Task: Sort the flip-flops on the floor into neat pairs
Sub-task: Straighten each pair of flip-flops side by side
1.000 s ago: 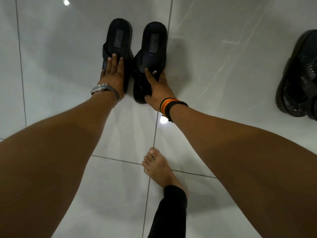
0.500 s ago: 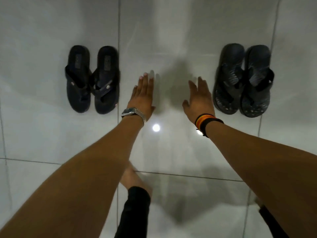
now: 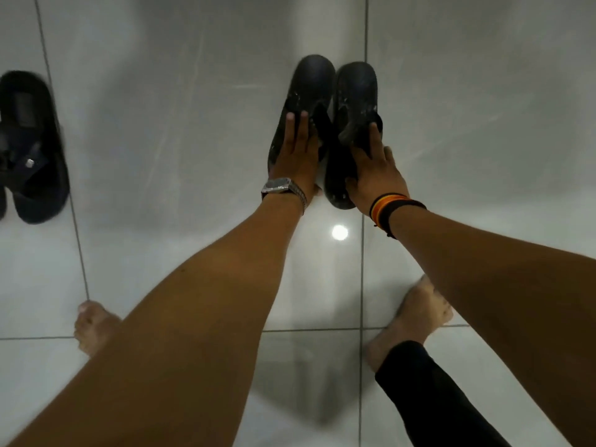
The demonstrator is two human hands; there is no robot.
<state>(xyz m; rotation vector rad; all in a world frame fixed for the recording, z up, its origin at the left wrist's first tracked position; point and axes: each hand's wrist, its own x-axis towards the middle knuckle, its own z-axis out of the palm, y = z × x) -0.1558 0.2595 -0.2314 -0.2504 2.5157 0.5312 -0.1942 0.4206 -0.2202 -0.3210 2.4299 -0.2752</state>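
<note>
Two dark, dusty flip-flops stand side by side on the white tiled floor ahead of me. My left hand (image 3: 296,159), with a watch on its wrist, lies over the left flip-flop (image 3: 314,79), its thumb at the sole's inner edge. My right hand (image 3: 377,175), wearing striped bands, grips the right flip-flop (image 3: 356,88) at its strap, thumb round the heel end. Both hands hide the heel halves. Another dark flip-flop (image 3: 30,150), with a small metal tag on its strap, lies at the far left edge. A sliver of its partner shows beside it.
My bare feet stand on the glossy tiles, one at the lower left (image 3: 93,327) and one at the lower right (image 3: 416,314) above a black trouser leg (image 3: 429,391). A lamp's reflection (image 3: 339,232) shines on the floor between my wrists.
My hands left the tagged pair, hovered open over bare floor, and now rest on the dusty pair. The view has swung right, pushing the tagged pair to the left edge.
</note>
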